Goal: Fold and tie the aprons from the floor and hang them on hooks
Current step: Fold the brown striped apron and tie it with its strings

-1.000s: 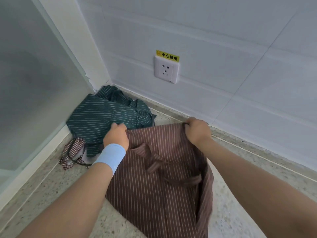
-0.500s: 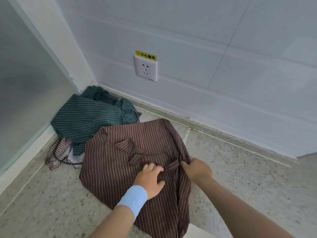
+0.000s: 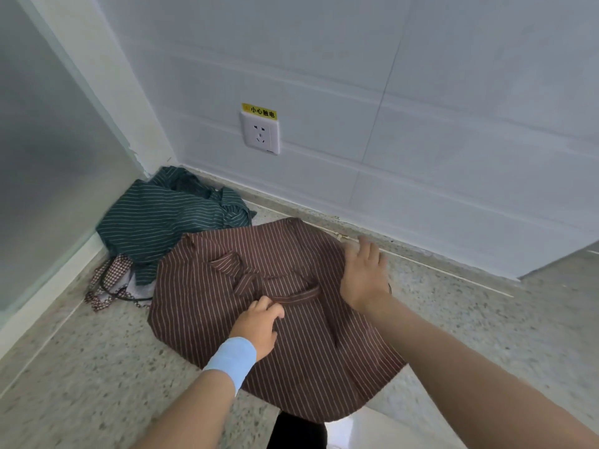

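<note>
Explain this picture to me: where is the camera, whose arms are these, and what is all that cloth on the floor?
There is no machine here: a person wears a camera on the head, so you look down along their own arms. A brown striped apron lies spread on the speckled floor. The left hand, with a blue wristband, curls its fingers on the apron's strap. The right hand is open, fingers spread, at the apron's right edge. In the corner behind lie a green striped apron and a checked cloth, near a wall socket.
</note>
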Motion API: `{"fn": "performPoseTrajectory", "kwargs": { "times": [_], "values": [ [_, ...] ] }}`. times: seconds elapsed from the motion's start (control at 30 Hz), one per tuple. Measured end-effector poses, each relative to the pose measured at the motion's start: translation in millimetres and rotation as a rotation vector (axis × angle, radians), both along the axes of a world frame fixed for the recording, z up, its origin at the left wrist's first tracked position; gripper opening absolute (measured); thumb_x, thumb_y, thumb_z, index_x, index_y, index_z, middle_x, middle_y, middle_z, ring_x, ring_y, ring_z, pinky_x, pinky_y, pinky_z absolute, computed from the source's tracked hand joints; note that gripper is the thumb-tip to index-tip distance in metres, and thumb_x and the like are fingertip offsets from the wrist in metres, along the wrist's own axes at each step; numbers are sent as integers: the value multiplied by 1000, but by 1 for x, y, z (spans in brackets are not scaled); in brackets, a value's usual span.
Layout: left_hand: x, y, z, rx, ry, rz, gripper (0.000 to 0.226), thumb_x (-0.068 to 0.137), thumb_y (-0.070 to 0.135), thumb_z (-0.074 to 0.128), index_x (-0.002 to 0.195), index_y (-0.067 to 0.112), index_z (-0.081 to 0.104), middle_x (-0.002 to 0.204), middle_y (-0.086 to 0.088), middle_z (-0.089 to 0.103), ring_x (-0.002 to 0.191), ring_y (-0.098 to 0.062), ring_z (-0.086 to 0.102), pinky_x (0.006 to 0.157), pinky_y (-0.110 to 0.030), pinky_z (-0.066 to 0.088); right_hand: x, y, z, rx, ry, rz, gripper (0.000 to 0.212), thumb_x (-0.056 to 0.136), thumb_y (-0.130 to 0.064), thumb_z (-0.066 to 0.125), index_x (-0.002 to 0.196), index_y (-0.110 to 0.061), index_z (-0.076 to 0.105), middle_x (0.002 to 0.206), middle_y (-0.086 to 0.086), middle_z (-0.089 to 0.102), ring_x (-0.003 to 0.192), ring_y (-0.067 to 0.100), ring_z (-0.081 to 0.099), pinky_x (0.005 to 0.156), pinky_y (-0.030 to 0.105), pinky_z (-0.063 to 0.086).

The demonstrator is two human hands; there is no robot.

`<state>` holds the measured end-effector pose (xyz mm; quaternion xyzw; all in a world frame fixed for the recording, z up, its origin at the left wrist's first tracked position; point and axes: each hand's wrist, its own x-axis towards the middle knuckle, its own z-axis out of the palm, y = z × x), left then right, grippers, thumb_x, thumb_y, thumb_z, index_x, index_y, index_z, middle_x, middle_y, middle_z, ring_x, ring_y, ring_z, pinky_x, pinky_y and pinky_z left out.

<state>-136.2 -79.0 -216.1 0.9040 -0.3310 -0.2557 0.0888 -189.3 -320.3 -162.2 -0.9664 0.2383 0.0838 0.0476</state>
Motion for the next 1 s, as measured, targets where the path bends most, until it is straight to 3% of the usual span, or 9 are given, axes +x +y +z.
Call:
{"fn": "performPoseTrajectory", "kwargs": {
  "times": [0.1,0.2,0.37,0.5,0.6,0.7,0.87,0.93,1.0],
  "values": [
    [-10,14,4,-58,-56,97,15,91,14,52,95,27,44,98,9,43,92,-14,48,72,-32,49,-18,53,-6,204,-123,308,38,87,-12,53,124,-20,56,121,6,52,110,27,53,95,41,47],
    [-20,39,2,-51,23,154,13,89,17,52,87,26,43,91,9,46,82,-16,51,65,-31,45,-40,114,-19,510,80,476,23,91,-23,54,113,-21,59,110,1,59,97,24,61,88,43,52],
    [-39,90,2,-41,157,232,13,89,21,51,94,25,40,80,7,50,64,-13,48,59,-30,40,-57,182,-47,370,420,526,70,78,-64,63,129,-20,46,127,7,46,115,29,50,94,46,46],
    [-49,122,-2,-23,123,180,22,86,21,54,97,33,38,96,11,43,67,-8,48,62,-31,46,-50,199,-58,243,348,578,37,94,-42,55,122,-17,58,127,11,48,115,31,50,95,43,41],
    [-45,132,-5,22,86,141,41,86,28,61,121,36,41,117,15,35,80,-11,56,64,-31,49,-35,193,-51,484,211,427,20,99,-31,49,110,-20,62,110,3,62,103,23,59,91,35,46],
    [-28,127,-2,16,12,184,54,87,27,63,133,36,38,125,14,39,87,-13,59,69,-31,51,-17,170,-37,718,112,197,9,101,-25,49,96,-28,56,82,-6,66,71,13,64,65,28,53],
    [22,99,24,-160,-129,285,10,96,21,56,104,24,61,100,7,58,89,-20,62,71,-33,49,10,117,-19,592,-44,101,11,102,-26,46,101,-30,56,81,-7,66,71,15,63,71,34,52],
    [44,83,35,-330,-180,330,18,95,13,57,110,22,62,114,7,56,91,-18,63,75,-31,50,22,104,-19,448,-67,55,17,103,-23,42,113,-27,55,88,-2,68,77,21,64,74,37,53],
    [59,68,39,-444,-165,325,41,92,5,60,128,23,54,142,9,39,97,-11,60,87,-27,50,30,101,-22,226,-211,75,31,95,-8,48,121,-23,55,106,3,68,94,25,63,85,40,51]
  ]
}}
